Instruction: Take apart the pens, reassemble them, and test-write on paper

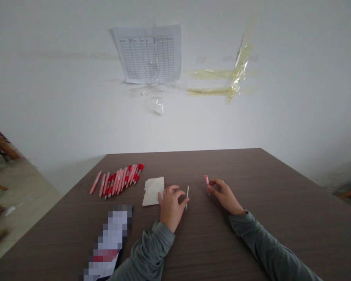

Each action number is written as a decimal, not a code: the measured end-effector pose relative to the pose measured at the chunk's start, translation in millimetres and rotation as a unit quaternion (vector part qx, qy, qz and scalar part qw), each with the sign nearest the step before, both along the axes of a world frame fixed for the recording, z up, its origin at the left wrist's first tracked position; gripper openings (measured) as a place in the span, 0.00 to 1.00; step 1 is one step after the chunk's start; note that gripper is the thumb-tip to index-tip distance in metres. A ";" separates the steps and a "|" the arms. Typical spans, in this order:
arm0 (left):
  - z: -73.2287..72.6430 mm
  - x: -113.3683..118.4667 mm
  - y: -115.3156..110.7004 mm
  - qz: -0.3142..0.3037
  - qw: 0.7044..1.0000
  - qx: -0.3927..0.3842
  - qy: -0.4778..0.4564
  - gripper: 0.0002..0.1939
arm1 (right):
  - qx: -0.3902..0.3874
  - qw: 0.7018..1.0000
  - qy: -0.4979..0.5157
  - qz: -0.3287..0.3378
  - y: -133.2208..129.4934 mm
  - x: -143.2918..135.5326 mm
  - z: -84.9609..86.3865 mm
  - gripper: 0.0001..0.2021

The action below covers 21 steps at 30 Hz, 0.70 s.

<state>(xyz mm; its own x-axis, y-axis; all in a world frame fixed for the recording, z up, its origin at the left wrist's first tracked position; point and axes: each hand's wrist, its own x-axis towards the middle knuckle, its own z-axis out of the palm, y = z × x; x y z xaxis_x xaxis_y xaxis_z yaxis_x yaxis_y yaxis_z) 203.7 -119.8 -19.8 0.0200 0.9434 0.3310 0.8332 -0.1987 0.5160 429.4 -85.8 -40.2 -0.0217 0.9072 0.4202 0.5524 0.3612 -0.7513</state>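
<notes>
My left hand (172, 205) pinches a thin pale stick (187, 193), like a pen refill, between thumb and finger, held nearly upright in view. Between the thumb and fingers of my right hand (224, 194) is a short red and pink pen piece (206, 181). The two held pieces are apart. A torn cream paper (153, 191) lies on the table just left of my left hand. Farther left, several pink and red pens (117, 181) lie side by side in a slanting row.
The brown table (251, 246) meets a white wall. A pixelated white and red item (109, 242) lies at the front left, beside my left sleeve. A printed sheet (149, 54) and yellowish tape (213, 91) are stuck to the wall.
</notes>
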 end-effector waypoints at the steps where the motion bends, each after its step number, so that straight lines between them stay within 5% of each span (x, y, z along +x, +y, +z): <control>1: -0.8 -0.3 0.2 0.001 1.000 0.000 0.002 0.05 | -0.001 1.000 0.002 -0.002 0.2 0.3 0.4 0.11; 21: 3.2 -0.2 -0.3 0.008 1.000 -0.014 0.011 0.05 | 0.022 0.999 -0.041 0.009 -0.9 2.4 1.9 0.10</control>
<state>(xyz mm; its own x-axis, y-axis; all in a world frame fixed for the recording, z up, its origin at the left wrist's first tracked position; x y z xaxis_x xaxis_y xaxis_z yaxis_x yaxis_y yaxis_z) 203.5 -120.1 -16.6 0.0116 0.9527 0.3037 0.8471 -0.1707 0.5033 431.8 -86.6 -38.3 -0.0739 0.8872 0.4554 0.6048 0.4029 -0.6869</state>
